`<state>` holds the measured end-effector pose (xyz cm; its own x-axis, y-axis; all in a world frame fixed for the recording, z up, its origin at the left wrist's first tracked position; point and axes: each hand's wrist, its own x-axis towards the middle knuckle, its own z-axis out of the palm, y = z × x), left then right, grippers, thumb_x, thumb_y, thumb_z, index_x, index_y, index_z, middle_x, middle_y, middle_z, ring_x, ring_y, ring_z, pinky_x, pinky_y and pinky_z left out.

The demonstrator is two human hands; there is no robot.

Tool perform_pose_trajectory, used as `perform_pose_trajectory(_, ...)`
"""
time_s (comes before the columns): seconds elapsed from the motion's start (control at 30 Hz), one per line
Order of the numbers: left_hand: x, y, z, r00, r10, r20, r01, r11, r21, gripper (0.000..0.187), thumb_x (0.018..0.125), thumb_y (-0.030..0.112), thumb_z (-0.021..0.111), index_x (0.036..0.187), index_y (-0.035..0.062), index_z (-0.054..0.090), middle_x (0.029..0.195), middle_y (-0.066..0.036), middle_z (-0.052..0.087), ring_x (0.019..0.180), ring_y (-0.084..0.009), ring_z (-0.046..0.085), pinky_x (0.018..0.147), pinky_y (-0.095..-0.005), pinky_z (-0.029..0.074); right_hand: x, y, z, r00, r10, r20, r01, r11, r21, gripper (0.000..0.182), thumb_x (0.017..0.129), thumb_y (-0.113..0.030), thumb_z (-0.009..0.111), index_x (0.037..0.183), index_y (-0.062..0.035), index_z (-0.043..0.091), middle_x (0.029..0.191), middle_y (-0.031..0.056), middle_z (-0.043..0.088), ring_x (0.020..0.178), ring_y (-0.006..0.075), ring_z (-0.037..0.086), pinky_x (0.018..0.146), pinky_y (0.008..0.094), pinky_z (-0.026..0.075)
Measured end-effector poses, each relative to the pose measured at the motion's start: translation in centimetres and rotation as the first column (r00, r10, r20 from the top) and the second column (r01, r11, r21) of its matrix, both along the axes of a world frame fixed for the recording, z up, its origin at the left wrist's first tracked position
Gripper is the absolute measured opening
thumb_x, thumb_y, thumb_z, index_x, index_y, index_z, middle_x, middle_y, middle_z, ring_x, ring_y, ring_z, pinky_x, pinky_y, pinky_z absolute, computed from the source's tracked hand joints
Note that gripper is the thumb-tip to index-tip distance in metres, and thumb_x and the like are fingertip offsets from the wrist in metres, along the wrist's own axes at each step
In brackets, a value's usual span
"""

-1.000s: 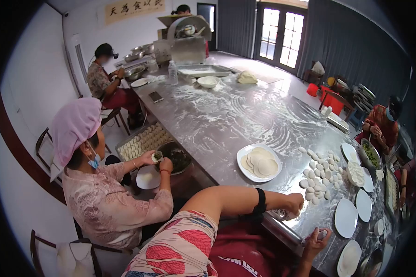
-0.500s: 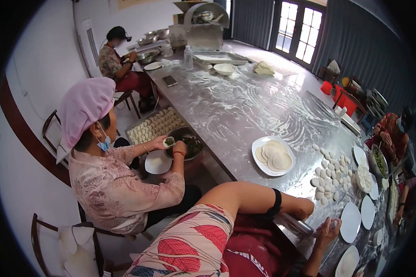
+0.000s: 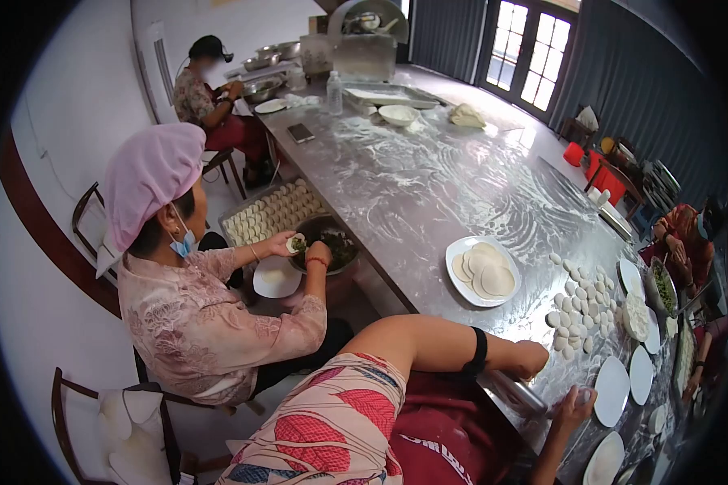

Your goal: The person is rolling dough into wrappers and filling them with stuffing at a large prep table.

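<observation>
My left hand [image 3: 529, 360], with a black band on the forearm, is closed in a fist over the table's near edge. Below it lies a shiny metal cylinder [image 3: 522, 395], its right end close to my right hand [image 3: 573, 409]. The fingers of my right hand are curled in, with a small pale bit at the fingertips; I cannot tell what it is. Ahead of my hands, small flattened dough pieces [image 3: 582, 305] are spread on the floured table [image 3: 429, 194]. Left of them, a white plate [image 3: 455, 284] holds a stack of round dough wrappers [image 3: 488, 270].
At left, a co-worker [image 3: 210, 315] holds a filled wrapper [image 3: 297, 245] over a bowl of dark green filling [image 3: 340, 252], beside a tray of dumplings [image 3: 271, 212]. White plates [image 3: 612, 391] line the right side, near another person [image 3: 687, 238]. A phone [image 3: 300, 132] lies farther back.
The view has shifted slightly. My left fist stays by the cylinder and my right hand remains curled, with little movement. The co-worker's right hand has lifted slightly over the filling.
</observation>
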<state>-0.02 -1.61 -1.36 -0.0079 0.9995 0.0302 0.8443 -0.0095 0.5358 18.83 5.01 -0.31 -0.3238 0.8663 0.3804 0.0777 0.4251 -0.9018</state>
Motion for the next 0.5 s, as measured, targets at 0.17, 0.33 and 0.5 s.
perform_pose_trajectory(0.17,-0.5,-2.0,0.4,0.984,0.058,0.167,-0.05,0.997,-0.051,0.011,0.067,0.007,0.059,0.075,0.0016,0.065,0.075,-0.02,0.063,0.073,-0.0349,0.063,0.065,-0.0427,0.048,0.4,-1.7,0.2,0.994,-0.102,-0.035,0.103,0.995,0.011,0.016,0.087,-0.009,0.057,0.094,-0.0027,0.043,0.058,0.0028,0.046,0.044,0.0085,0.042,0.038,0.0238,0.035)
perform_pose_trajectory(0.33,-0.2,-0.1,-0.1,1.0,0.023,0.009,-0.023,1.0,0.011,0.009,0.066,0.009,0.061,0.07,0.0031,0.066,0.071,-0.018,0.063,0.07,-0.0336,0.063,0.062,-0.0414,0.048,-2.2,2.9,-0.8,1.0,0.026,0.011,-0.027,0.996,0.081,0.016,0.088,-0.013,0.057,0.096,-0.0053,0.045,0.057,0.0026,0.047,0.041,0.0092,0.044,0.036,0.0242,0.033)
perform_pose_trajectory(0.5,-0.7,-0.8,-1.3,0.976,0.061,0.209,-0.073,0.996,0.048,0.006,0.062,0.008,0.063,0.066,0.0038,0.065,0.069,-0.017,0.063,0.068,-0.0331,0.062,0.06,-0.0398,0.047,1.9,-0.1,-1.9,0.999,-0.028,-0.031,0.029,0.999,0.017,0.019,0.088,-0.013,0.057,0.099,-0.0052,0.044,0.057,0.002,0.046,0.041,0.0093,0.043,0.036,0.0233,0.034)
